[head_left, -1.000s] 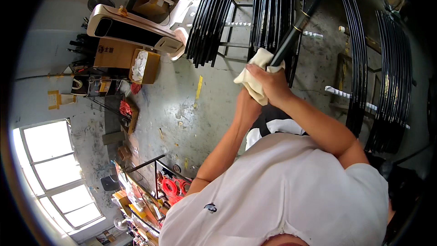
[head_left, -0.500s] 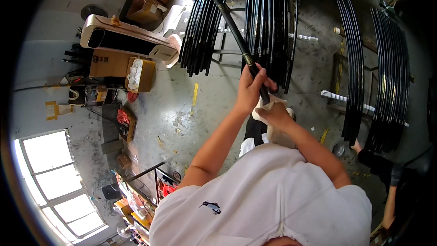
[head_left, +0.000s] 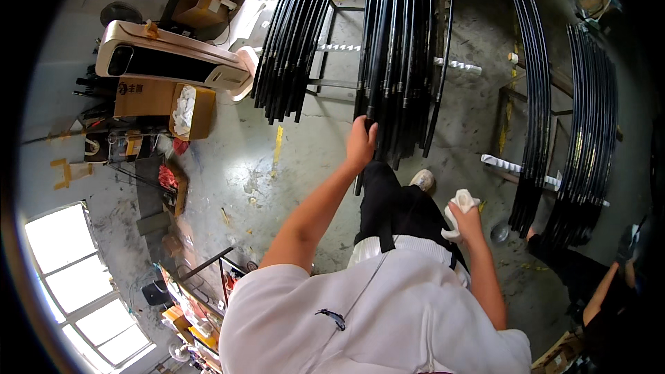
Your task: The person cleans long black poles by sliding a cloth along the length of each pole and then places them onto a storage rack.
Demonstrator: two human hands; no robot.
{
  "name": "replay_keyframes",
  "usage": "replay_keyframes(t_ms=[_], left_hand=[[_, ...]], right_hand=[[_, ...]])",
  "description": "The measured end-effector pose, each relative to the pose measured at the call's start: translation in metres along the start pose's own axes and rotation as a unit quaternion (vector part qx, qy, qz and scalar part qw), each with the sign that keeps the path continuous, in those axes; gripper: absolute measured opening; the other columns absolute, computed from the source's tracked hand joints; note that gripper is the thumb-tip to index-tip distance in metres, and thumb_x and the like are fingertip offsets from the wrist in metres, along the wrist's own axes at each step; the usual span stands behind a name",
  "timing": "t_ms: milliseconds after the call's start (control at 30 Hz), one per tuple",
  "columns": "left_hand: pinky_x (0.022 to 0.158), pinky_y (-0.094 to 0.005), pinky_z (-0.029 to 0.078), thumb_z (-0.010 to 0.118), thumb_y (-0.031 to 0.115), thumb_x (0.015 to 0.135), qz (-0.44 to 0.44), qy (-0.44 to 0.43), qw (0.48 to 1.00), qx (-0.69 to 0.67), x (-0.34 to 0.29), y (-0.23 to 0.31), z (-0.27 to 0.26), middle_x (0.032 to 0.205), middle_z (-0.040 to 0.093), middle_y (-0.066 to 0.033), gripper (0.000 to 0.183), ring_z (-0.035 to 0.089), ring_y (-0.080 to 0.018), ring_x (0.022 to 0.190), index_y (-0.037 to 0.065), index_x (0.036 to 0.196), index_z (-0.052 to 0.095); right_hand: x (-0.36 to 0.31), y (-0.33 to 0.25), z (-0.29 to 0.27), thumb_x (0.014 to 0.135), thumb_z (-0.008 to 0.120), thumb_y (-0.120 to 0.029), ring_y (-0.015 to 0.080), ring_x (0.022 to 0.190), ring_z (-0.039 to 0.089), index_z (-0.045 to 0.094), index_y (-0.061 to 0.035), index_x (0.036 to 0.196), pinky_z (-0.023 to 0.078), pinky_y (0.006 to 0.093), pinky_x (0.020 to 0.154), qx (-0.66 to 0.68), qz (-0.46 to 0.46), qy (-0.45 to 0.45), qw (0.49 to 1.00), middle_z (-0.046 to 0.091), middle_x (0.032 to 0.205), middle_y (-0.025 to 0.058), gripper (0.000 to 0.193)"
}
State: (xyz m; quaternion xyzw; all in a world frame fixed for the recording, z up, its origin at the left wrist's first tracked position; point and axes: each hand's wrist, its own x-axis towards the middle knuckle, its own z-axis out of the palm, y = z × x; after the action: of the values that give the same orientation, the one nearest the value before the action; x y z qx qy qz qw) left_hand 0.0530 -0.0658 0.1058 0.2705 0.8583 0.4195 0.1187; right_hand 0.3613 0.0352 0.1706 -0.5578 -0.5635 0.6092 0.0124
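Note:
My left hand (head_left: 361, 144) is closed around the lower part of a long black rod (head_left: 372, 100) with a glossy finish. That rod lies along the left side of a dense row of similar black rods (head_left: 405, 90), and its lower end sticks out below my hand. Off to the right, away from the rods, my right hand (head_left: 468, 216) grips a crumpled white cloth (head_left: 463, 202). Another bundle of black rods (head_left: 294, 48) rests to the left on the same rack (head_left: 332, 84).
Two more rod bundles (head_left: 585, 131) lie on a rack with white notched bars (head_left: 509, 163) at right. A person's arm (head_left: 601, 294) is beside it. A pale appliance (head_left: 173, 59) with a black panel and a cardboard box (head_left: 199, 114) stand at left. My shoe (head_left: 422, 179) is on the concrete floor.
The slanted rod has swung down alongside the central row, with my left hand still on it. My right hand has come off its lower end and drawn back right with the cloth.

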Motion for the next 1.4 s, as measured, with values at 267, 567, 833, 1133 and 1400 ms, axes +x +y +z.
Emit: replay_keyframes(t_ms=[267, 567, 833, 1133, 1400], left_hand=[[0.077, -0.0429, 0.043, 0.059, 0.019, 0.082, 0.013, 0.002, 0.997, 0.082, 0.031, -0.042, 0.083, 0.095, 0.054, -0.0187, 0.032, 0.053, -0.0367, 0.089, -0.001, 0.105, 0.049], [0.077, -0.0374, 0.038, 0.066, 0.021, 0.073, 0.018, 0.003, 0.978, 0.206, 0.047, -0.037, 0.110, 0.097, 0.048, -0.0108, 0.051, 0.047, -0.0284, 0.092, 0.005, 0.116, 0.045], [0.083, -0.0397, 0.037, 0.068, 0.018, 0.071, 0.012, 0.020, 0.988, 0.154, 0.071, -0.063, 0.056, 0.105, 0.047, -0.0126, 0.049, 0.046, -0.0298, 0.100, 0.006, 0.113, 0.047], [0.083, -0.0379, 0.037, 0.064, 0.014, 0.070, -0.132, 0.081, 0.891, 0.426, 0.124, -0.220, -0.069, 0.107, 0.048, -0.0096, 0.041, 0.046, -0.0263, 0.100, 0.007, 0.107, 0.049], [0.081, -0.0340, 0.036, 0.051, 0.012, 0.078, -0.068, 0.031, 0.856, 0.512, 0.155, -0.252, -0.062, 0.101, 0.047, -0.0056, 0.028, 0.046, -0.0220, 0.095, 0.011, 0.106, 0.048]], right_hand=[[-0.006, 0.014, -0.007, 0.080, 0.064, -0.017, 0.0164, 0.083, 0.058, 0.058, 0.0011, 0.099, 0.046, 0.0311, 0.073, 0.021, 0.050, 0.024, 0.998, 0.061, 0.091, 0.0081, 0.027], [-0.018, 0.018, 0.004, 0.081, 0.063, -0.011, 0.0167, 0.087, 0.059, 0.054, 0.0006, 0.107, 0.047, 0.0295, 0.075, -0.011, 0.105, 0.044, 0.993, 0.060, 0.096, 0.0074, 0.030], [0.003, -0.008, 0.028, 0.080, 0.064, -0.015, 0.0183, 0.088, 0.058, 0.056, 0.0026, 0.104, 0.045, 0.0313, 0.077, -0.008, 0.068, 0.061, 0.996, 0.060, 0.097, 0.0099, 0.030], [0.019, -0.055, 0.083, 0.079, 0.064, -0.016, 0.0174, 0.085, 0.058, 0.057, 0.0037, 0.101, 0.046, 0.0317, 0.074, -0.062, 0.085, 0.040, 0.994, 0.061, 0.093, 0.0102, 0.030], [0.028, -0.083, 0.108, 0.079, 0.065, -0.018, 0.0183, 0.089, 0.058, 0.056, 0.0024, 0.105, 0.046, 0.0312, 0.077, -0.172, 0.124, -0.016, 0.977, 0.061, 0.098, 0.0106, 0.034]])
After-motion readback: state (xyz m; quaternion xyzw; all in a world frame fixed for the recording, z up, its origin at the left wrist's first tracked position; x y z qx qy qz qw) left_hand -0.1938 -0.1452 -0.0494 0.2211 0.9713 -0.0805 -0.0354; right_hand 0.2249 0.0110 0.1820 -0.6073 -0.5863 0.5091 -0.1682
